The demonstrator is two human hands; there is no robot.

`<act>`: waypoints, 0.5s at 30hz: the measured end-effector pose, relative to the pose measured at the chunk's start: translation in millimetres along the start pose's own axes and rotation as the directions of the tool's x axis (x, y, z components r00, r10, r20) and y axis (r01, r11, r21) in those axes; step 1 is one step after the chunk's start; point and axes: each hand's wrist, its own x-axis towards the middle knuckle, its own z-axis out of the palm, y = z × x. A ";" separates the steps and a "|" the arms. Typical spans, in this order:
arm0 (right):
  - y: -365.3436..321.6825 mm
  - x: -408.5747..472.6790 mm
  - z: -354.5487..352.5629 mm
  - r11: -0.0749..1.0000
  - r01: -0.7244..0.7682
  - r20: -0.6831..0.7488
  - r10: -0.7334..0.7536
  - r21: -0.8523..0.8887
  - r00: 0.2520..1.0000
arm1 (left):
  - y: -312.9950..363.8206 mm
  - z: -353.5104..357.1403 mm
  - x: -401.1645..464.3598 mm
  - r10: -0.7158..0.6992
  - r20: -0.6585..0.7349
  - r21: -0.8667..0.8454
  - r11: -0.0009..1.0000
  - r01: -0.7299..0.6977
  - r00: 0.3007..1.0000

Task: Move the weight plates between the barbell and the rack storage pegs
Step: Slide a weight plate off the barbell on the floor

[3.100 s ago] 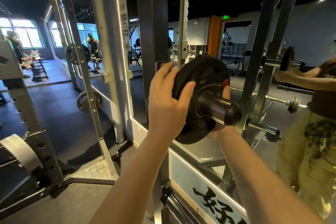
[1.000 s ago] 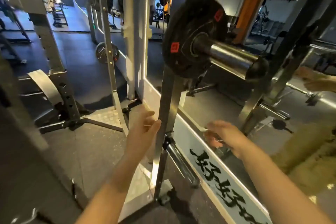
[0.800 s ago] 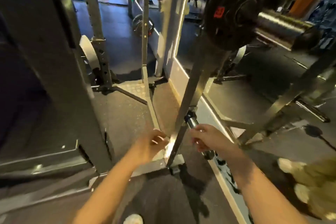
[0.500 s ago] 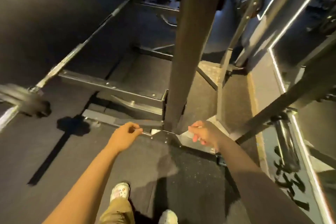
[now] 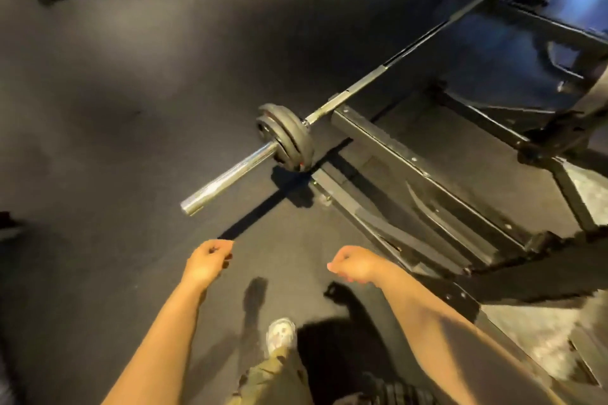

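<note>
Weight plates (image 5: 289, 141) on barbell (image 5: 230, 174) at my 12 o'clock | left hand (image 5: 207, 261) loosely curled, empty | right hand (image 5: 353, 265) likewise, 1 o'clock.

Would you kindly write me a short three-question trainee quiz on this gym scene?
1. True or false: the plates sit on the barbell, which lies on the floor.
2. Which hand holds a plate? A) left hand B) right hand C) neither
3. Fill in: outside the plates, the bare chrome sleeve points toward the ____.

Key: 1 true; 2 C; 3 person
</note>
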 end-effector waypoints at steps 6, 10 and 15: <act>-93.9 58.5 -13.6 0.895 -0.019 -0.082 0.062 0.446 0.995 | 29.2 -44.9 63.9 0.030 -0.072 -0.068 0.997 -0.035 0.997; -127.0 90.8 -37.1 0.559 -0.036 -0.068 0.164 0.828 0.984 | 59.8 -35.9 91.9 0.081 -0.044 -0.103 0.991 -0.085 0.996; -148.8 136.1 -71.4 0.251 -0.050 -0.004 0.209 0.967 0.978 | 111.5 -22.4 137.8 0.095 -0.013 -0.163 0.982 -0.096 0.995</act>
